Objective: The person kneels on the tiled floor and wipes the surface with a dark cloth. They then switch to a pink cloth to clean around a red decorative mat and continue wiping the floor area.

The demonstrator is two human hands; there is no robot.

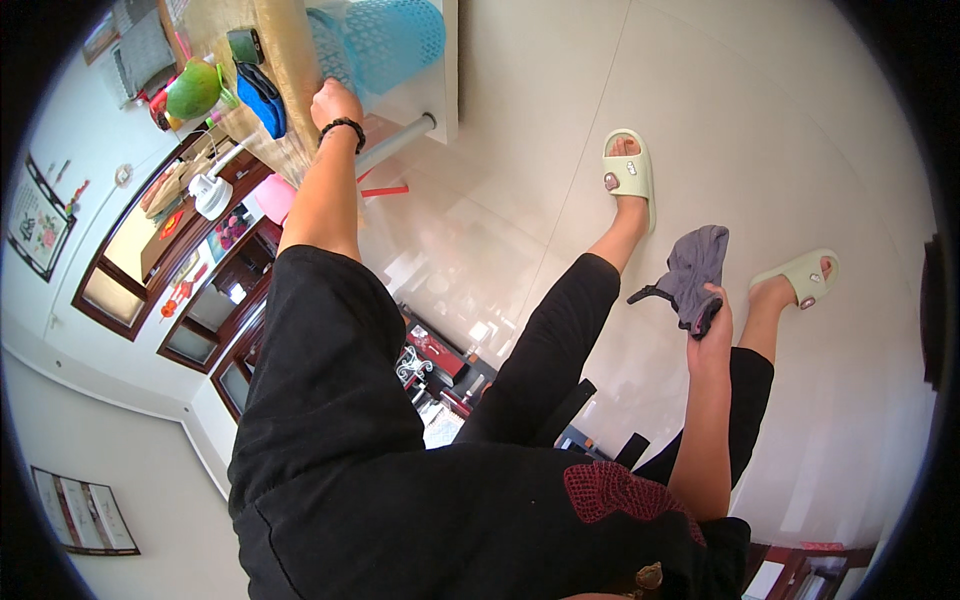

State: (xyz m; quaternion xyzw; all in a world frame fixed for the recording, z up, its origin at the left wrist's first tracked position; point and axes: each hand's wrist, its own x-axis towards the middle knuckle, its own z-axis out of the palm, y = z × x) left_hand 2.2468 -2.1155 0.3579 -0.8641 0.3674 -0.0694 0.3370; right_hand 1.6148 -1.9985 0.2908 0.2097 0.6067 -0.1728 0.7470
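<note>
My left hand (335, 105), with a dark beaded bracelet at the wrist, is closed at the near rim of a light-blue perforated plastic basket (397, 45). The basket lies tilted beside the table edge, and its far part runs out of view. My right hand (712, 326) holds a bunched grey cloth (694, 262) with black edging. That cloth hangs in the air over the tiled floor, between my two feet, and a dark strip dangles from it. What it is exactly cannot be told.
On the table (289, 67) beside my left hand lie a blue-and-black pouch (261, 101), a dark green case (245, 46) and a large green fruit (193, 88). A metal tube (394, 142) runs below the edge. My slippers (628, 169) stand on the glossy floor.
</note>
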